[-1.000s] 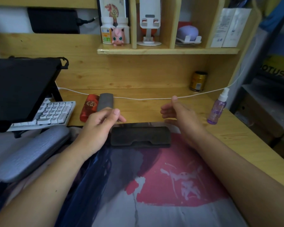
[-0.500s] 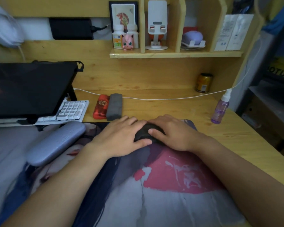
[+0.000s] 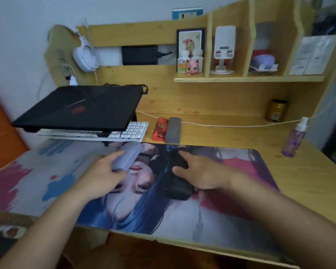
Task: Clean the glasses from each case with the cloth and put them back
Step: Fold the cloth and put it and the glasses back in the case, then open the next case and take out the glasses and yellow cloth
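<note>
A black glasses case (image 3: 176, 181) lies on the printed desk mat (image 3: 182, 214), turned lengthwise away from me. My right hand (image 3: 200, 171) grips it from the right side. A pale lilac glasses case (image 3: 127, 157) lies at the mat's far left part, and my left hand (image 3: 105, 172) closes around its near end. A red case (image 3: 159, 129) and a grey case (image 3: 173, 130) lie side by side on the wooden desk behind the mat. All cases look closed. No glasses or cloth show.
A closed black laptop (image 3: 81, 107) sits on a stand over a white keyboard (image 3: 132, 131) at the left. A purple spray bottle (image 3: 295, 138) stands at the right, a gold jar (image 3: 275, 110) behind it. A white cable (image 3: 231, 125) crosses the desk. Shelves hold small items.
The view has pulled back and swung left. My left hand left the black case and took hold of the lilac case. The black case has been turned lengthwise under my right hand.
</note>
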Demonstrator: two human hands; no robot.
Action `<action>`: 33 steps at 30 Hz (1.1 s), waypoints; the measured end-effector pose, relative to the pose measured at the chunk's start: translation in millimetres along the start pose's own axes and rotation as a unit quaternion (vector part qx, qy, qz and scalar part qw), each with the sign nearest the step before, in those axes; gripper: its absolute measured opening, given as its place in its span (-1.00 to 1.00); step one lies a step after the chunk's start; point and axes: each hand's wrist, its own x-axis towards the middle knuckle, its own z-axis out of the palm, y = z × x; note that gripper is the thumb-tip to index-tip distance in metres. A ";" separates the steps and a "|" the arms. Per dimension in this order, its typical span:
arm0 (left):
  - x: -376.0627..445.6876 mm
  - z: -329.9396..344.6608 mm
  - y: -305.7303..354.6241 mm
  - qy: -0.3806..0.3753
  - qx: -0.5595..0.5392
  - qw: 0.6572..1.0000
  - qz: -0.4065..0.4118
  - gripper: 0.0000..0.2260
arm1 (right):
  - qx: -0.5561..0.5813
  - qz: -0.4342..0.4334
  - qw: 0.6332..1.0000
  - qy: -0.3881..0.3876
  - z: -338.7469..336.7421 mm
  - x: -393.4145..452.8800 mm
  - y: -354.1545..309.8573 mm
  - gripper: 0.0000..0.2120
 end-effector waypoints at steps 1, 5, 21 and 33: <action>-3.8 2.9 1.6 -0.009 -0.019 1.000 -0.001 -0.44 | 0.058 0.010 0.998 -0.003 7.5 6.9 -6.0 -0.45; -8.6 14.3 0.8 -0.012 -0.064 0.998 -0.009 -0.48 | 0.178 0.000 0.984 0.016 28.8 31.6 -29.9 -0.65; -4.0 20.0 93.2 0.076 0.081 0.990 0.092 -0.61 | 0.058 -0.058 0.982 0.168 -22.2 36.2 49.3 -0.78; 157.1 158.2 175.5 0.145 0.279 0.949 -0.014 -0.56 | 0.071 -0.044 0.937 0.339 -48.9 29.5 155.4 -0.84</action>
